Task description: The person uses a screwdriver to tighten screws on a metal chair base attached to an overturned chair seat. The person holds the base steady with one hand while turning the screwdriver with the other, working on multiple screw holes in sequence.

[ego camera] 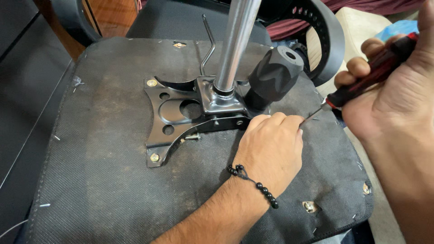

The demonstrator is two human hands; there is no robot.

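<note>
Head view, the only one: an upturned office-chair seat [104, 180] with a dusty black fabric underside fills most of the frame. A black metal mounting plate [169, 113] sits centre-left on it, with a chrome gas-lift column [235, 40] rising from its middle out of the top edge, a thin bent lever [209, 43] to the column's left, and a ribbed black knob [275, 74] to its right. Left hand [271, 149] is at centre, knuckles up, fingers curled down against the seat just beside the plate's right edge. Whether they pinch anything underneath cannot be told; a black bead bracelet [255, 185] is on the wrist. Right hand [398, 90] at the right edge is clenched round a red-and-black screwdriver [370, 74], its thin shaft angled down-left with the tip hidden right at the left fingertips. Progress, as a judgement: brass-coloured bolts [152, 83] show in the plate's upper-left and lower-left corners [154, 157], so those look fitted, while a loose-looking screw [193, 136] lies along the plate's lower edge. The right-side fixings are covered by the hand, so their state is unclear. Bare threaded inserts [309, 206] show at lower right of the seat, nothing attached there.
</note>
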